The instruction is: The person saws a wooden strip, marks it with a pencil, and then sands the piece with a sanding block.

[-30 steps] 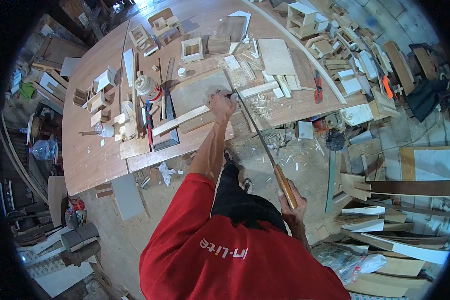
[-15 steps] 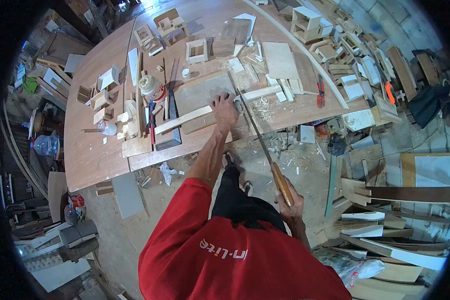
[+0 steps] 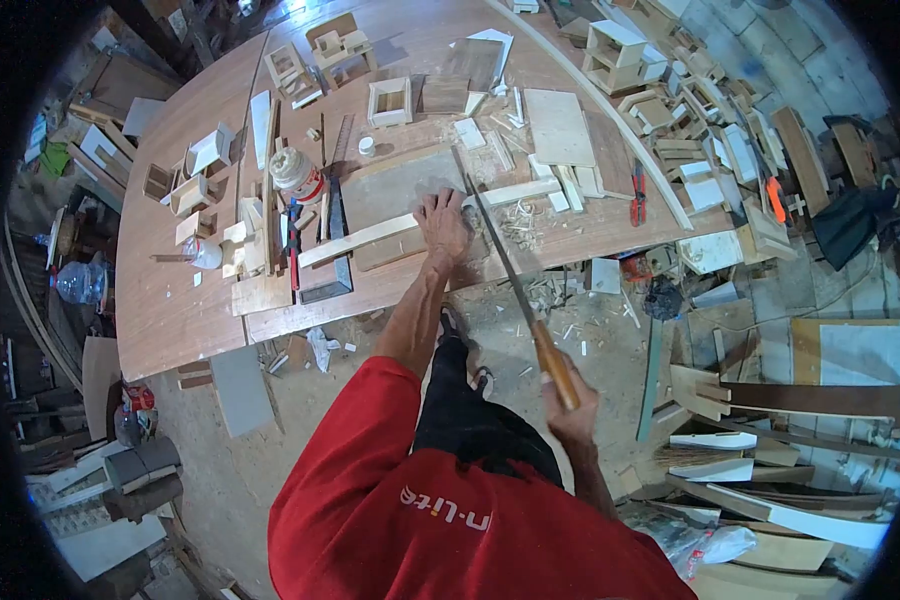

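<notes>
My left hand [image 3: 441, 226] presses down on a long pale wooden strip [image 3: 370, 236], its fingers curled over the strip's upper edge. The strip lies across a flat wooden board [image 3: 400, 185] near the table's front edge. In my right hand [image 3: 576, 408] is the wooden handle of a handsaw [image 3: 511, 268]. Its narrow blade slants up and away, crossing the strip just right of my left hand. Whether the teeth have cut into the wood is too small to tell. Shavings and offcuts [image 3: 520, 228] lie right of the blade.
On the table [image 3: 185, 310] stand a glue jar [image 3: 296, 176], a white cup [image 3: 204, 252] and several small wooden boxes [image 3: 390, 102]. Red-handled pliers [image 3: 638, 195] lie to the right. Wood pieces [image 3: 810, 400] are stacked on the floor at right.
The view has shifted slightly, so the table appears a little further left. The saw still crosses the strip, and my left hand stays on it; my right hand has moved only slightly.
</notes>
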`<state>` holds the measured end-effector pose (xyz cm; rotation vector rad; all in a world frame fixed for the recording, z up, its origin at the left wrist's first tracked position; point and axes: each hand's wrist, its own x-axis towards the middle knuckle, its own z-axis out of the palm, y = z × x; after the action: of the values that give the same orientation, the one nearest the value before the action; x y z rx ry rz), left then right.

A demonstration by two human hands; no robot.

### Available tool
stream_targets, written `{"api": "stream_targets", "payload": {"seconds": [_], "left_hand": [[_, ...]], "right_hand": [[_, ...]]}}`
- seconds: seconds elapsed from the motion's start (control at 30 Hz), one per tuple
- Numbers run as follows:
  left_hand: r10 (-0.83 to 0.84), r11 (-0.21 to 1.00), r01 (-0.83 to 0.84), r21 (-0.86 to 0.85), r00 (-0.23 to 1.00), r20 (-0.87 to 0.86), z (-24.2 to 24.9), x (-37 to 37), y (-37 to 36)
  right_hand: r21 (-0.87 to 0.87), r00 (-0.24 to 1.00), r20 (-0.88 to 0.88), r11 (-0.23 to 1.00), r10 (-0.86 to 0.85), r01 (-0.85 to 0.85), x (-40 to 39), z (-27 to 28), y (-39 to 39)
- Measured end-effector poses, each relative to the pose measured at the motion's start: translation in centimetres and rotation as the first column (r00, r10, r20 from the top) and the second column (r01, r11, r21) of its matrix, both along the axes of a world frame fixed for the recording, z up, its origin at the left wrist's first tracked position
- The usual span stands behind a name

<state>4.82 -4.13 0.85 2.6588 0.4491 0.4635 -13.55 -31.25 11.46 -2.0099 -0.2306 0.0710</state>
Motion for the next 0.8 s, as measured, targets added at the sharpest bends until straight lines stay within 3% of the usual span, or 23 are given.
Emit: {"api": "stream_targets", "payload": {"seconds": [0.13, 0.2, 0.27, 0.37, 0.5, 0.57, 0.67, 0.8], "left_hand": [[0.014, 0.999, -0.014, -0.037, 1.0, 0.001, -1.0, 0.3, 0.6], [-0.01, 1.0, 0.009, 0.025, 0.998, 0.063, -0.9, 0.3, 0.6], [-0.009, 0.999, 0.008, -0.04, 1.0, -0.012, 0.2, 0.3, 0.4], [-0.014, 0.999, 0.012, -0.051, 0.999, -0.043, 0.5, 0.0, 0.2], [-0.04, 0.998, 0.041, -0.038, 0.999, 0.036, -0.4, -0.3, 0.5], [-0.059, 0.997, 0.061, -0.04, 0.998, 0.036, -0.3, -0.1, 1.1], [-0.034, 0.998, 0.038, -0.046, 0.996, 0.088, -1.8, -0.2, 0.7], [-0.121, 0.991, 0.116, 0.058, 0.99, 0.078, -1.0, -0.2, 1.5]], "right_hand": [[-0.045, 0.997, -0.076, 0.999, 0.001, -0.005, -0.9, 0.4, 0.9], [-0.009, 1.0, -0.02, 1.0, -0.004, 0.004, -0.7, 0.3, 1.4], [-0.022, 0.998, 0.057, 0.999, -0.025, 0.027, -0.8, -0.7, 1.3], [-0.035, 0.997, 0.077, 0.999, 0.006, -0.004, 1.0, -1.6, 2.3], [-0.044, 0.999, 0.033, 0.999, 0.007, -0.006, 0.8, -2.2, 2.2], [-0.081, 0.988, 0.146, 0.996, 0.045, -0.033, 0.3, -1.6, 2.1], [-0.158, 0.99, 0.133, 0.987, 0.037, -0.016, -2.2, -0.7, 0.6], [-0.151, 0.998, 0.057, 0.988, 0.016, -0.007, -2.4, 0.3, 0.5]]}}
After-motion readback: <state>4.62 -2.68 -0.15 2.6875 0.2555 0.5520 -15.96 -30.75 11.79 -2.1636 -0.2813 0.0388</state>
